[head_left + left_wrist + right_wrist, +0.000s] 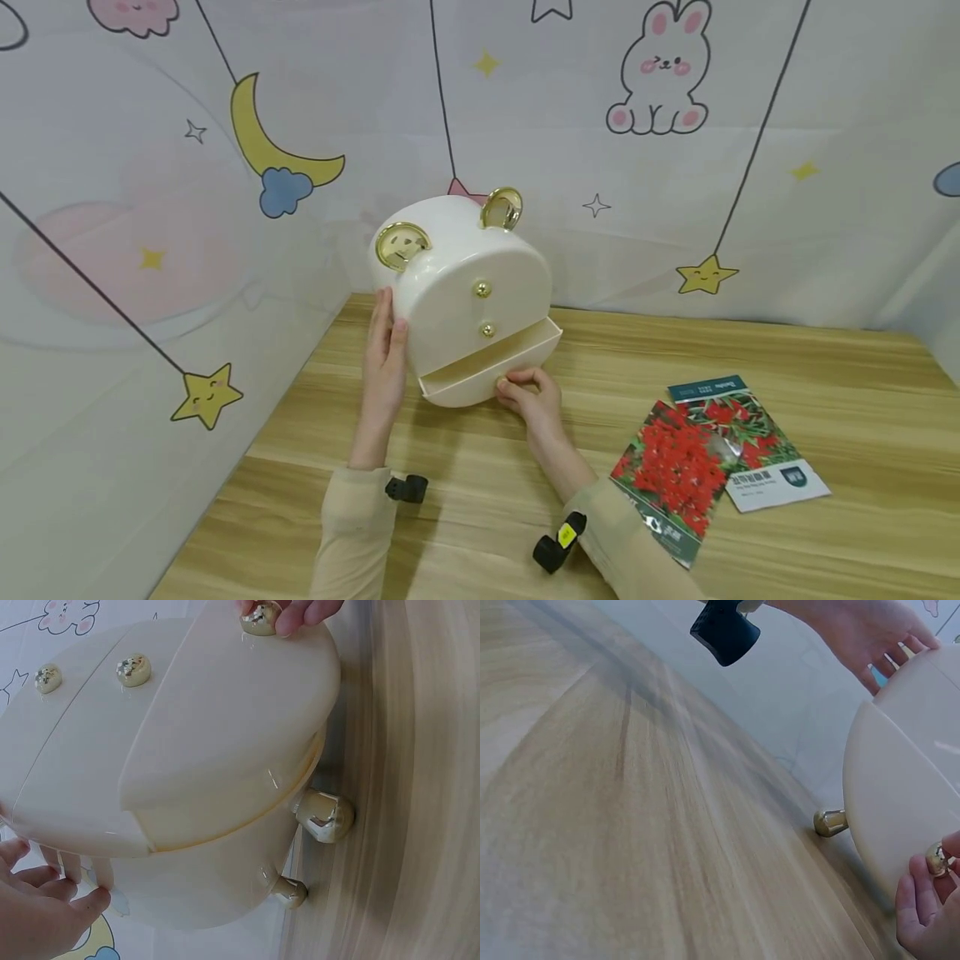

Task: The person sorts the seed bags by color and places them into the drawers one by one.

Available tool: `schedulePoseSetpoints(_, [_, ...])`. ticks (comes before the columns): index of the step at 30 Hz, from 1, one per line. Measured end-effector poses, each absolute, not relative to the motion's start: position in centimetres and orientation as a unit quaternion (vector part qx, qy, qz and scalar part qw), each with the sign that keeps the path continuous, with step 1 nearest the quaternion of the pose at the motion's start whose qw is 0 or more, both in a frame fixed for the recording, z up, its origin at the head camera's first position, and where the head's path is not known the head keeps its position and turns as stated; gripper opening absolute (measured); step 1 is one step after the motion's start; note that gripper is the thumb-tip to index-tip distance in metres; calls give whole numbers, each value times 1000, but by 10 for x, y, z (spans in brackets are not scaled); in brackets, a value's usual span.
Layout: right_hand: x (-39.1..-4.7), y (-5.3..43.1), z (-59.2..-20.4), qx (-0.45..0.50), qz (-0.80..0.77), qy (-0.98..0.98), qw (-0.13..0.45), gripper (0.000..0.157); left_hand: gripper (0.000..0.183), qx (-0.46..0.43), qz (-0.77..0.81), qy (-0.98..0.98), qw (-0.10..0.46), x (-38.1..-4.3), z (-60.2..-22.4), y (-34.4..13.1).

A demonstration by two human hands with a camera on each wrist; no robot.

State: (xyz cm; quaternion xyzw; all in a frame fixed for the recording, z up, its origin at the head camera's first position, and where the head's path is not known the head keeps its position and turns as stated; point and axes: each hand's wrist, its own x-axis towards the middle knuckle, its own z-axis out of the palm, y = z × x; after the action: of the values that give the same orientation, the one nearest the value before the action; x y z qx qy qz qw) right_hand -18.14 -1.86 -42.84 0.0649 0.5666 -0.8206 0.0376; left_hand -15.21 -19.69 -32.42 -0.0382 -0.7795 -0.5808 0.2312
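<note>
A glossy white drawer box [472, 283] with gold bear ears and gold feet stands on the wooden table. Its bottom drawer [491, 375] is pulled part way out, and the inside I can see holds nothing. My right hand [532, 400] pinches the gold knob [260, 618] of that drawer between thumb and fingers. Against the box's left side my left hand [386, 358] rests with its fingers extended; in the left wrist view the fingertips touch the curved wall. Two more gold knobs sit on the drawers above, which are closed.
To the right on the table [885, 400] lie two overlapping seed packets with red flowers, the front one [678, 475] partly covering the rear one [772, 483]. A printed cloth backdrop [570, 167] stands right behind the box and along the left side.
</note>
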Motion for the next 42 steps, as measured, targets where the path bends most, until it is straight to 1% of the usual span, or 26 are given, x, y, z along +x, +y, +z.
schedulePoseSetpoints(25, [-156,-7,-427,88,-838,537,39,15,49,-44,-583,-778,231,-152,-324,-198])
schedulePoseSetpoints(30, [-149,-3,-428,80,-838,538,37,14,49,-46,-584,-777,233,-153,-325,-198])
schedulePoseSetpoints(33, [-144,0,-433,61,-837,542,30,14,49,-44,-584,-776,233,-153,-325,-197])
schedulePoseSetpoints(36, [-142,3,-443,49,-832,551,33,18,48,-43,-584,-776,233,-153,-325,-197])
schedulePoseSetpoints(42, [-145,7,-463,62,-839,539,39,22,49,-43,-584,-776,232,-154,-326,-198])
